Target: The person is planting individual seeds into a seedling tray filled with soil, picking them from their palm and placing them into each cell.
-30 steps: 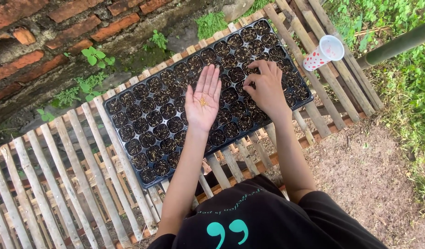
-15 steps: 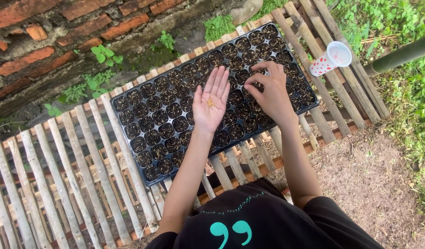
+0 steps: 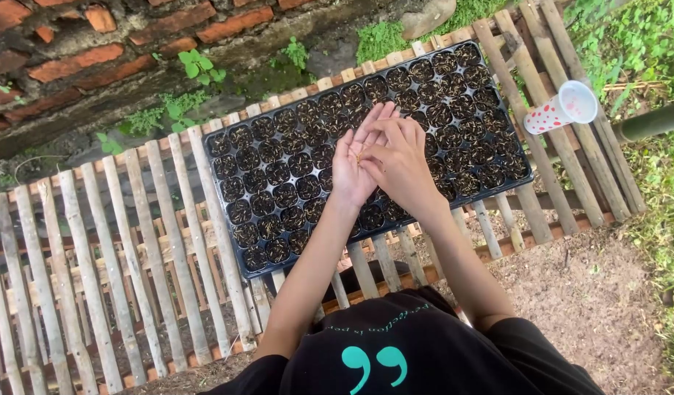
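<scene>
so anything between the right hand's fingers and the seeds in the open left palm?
Nothing visible. The right hand has its fingertips right at the small yellowish seeds in the upturned left hand, both above the black plastic seedling tray. The right hand partly hides the palm.

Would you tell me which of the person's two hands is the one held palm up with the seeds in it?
The left hand, open and palm up over the black seedling tray; the right hand reaches fingers-down into that palm.
</scene>
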